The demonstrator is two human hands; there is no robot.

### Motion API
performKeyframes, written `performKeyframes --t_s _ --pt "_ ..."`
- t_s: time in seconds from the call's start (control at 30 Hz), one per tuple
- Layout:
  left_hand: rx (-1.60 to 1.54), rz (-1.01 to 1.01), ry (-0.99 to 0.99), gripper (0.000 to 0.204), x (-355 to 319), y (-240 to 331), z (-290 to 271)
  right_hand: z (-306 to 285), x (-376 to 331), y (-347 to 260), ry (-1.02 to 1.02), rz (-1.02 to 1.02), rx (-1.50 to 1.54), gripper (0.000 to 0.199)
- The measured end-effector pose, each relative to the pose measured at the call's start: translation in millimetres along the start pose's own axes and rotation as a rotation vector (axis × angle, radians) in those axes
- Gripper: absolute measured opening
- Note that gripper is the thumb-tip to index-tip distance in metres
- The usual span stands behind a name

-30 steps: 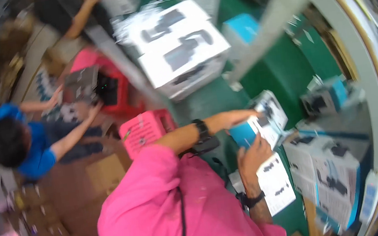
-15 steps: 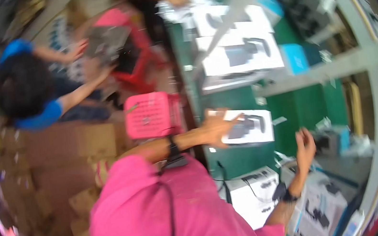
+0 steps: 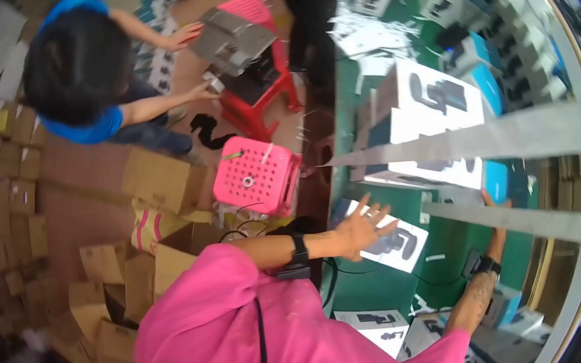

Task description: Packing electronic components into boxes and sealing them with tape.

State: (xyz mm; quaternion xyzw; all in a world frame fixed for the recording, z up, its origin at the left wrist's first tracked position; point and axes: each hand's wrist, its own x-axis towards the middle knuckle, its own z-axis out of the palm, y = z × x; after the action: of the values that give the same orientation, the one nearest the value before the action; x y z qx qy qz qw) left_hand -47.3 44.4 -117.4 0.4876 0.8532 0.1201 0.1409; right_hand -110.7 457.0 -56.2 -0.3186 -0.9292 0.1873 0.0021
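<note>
My left hand (image 3: 363, 232) lies with its fingers spread on a flat white box (image 3: 407, 245) printed with a picture of a dark device. The box rests on the green table, and the hand is not wrapped round it. My right hand (image 3: 493, 217) reaches to the far side, by the lower end of a blue-sided box (image 3: 496, 182). A grey bar crosses in front of that hand and hides part of its fingers, so its grip is unclear. Beyond my left hand stands a group of larger white boxes (image 3: 435, 98) with similar pictures.
Grey bars (image 3: 478, 144) of a frame cross above the green table (image 3: 369, 293). White paper pieces (image 3: 374, 36) lie at its far end. To the left are a pink stool (image 3: 256, 175), open cartons (image 3: 157, 182) and a person in blue (image 3: 78, 70) handling a grey panel (image 3: 234, 41).
My view has shifted and sharpened. My right hand has moved forward from above the table to the blue-sided box. My left hand stays at the white box, now with fingers spread.
</note>
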Motion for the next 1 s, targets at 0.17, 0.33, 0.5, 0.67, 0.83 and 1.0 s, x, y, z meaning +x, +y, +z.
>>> performKeyframes --t_s 0.17,0.33,0.5,0.67,0.83,1.0 --pt "0.004 -0.062 0.026 0.122 -6 -9 -4 22 -21 -39 0.183 -0.284 -0.061 0.093" --pt "-0.02 0.144 0.071 0.12 4 13 -10 -24 17 202 -0.107 -0.348 -0.233 0.095" --pt "-0.092 -0.039 0.1 0.117 -6 7 15 7 -95 83 0.373 -0.086 -0.208 0.109" --pt "-0.034 -0.098 0.184 0.111 -9 0 8 0 -222 16 0.269 0.148 -0.107 0.113" --pt "-0.326 -0.148 0.592 0.08 -37 2 15 20 -301 26 0.274 0.139 -0.04 0.105" --pt "-0.527 -0.453 0.977 0.036 -112 -32 0 17 -360 -5 0.233 0.299 -0.102 0.103"
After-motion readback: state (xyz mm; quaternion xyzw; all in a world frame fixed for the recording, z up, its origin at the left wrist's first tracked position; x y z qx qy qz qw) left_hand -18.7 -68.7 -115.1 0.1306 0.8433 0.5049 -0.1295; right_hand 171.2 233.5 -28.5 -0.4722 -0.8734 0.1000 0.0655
